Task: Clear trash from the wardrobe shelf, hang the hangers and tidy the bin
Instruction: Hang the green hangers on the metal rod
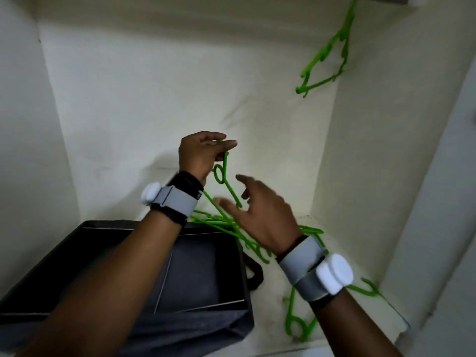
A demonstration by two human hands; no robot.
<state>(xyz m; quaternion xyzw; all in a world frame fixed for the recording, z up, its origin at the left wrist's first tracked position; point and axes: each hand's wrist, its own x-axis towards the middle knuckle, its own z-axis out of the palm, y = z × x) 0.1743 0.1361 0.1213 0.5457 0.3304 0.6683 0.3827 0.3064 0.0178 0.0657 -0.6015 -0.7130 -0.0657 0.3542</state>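
My left hand (pixel 199 153) pinches the hook end of a green plastic hanger (pixel 221 173) and holds it up above the shelf. Just to the right, my right hand (pixel 262 215) hovers with fingers spread, blurred, touching or nearly touching that hanger's arm. Beneath it lies a tangle of green hangers (pixel 231 224) on the white shelf, with more green hangers (pixel 296 328) near the front right. One green hanger (pixel 327 55) hangs from the rail at the top right. A dark fabric bin (pixel 226 256) stands at the lower left, under my left forearm.
White wardrobe walls close in on the left, back and right. The shelf's front edge (pixel 386 318) runs at the lower right. The bin's handle (pixel 255 275) sticks out toward the hangers. Both wrists carry grey bands with white pucks.
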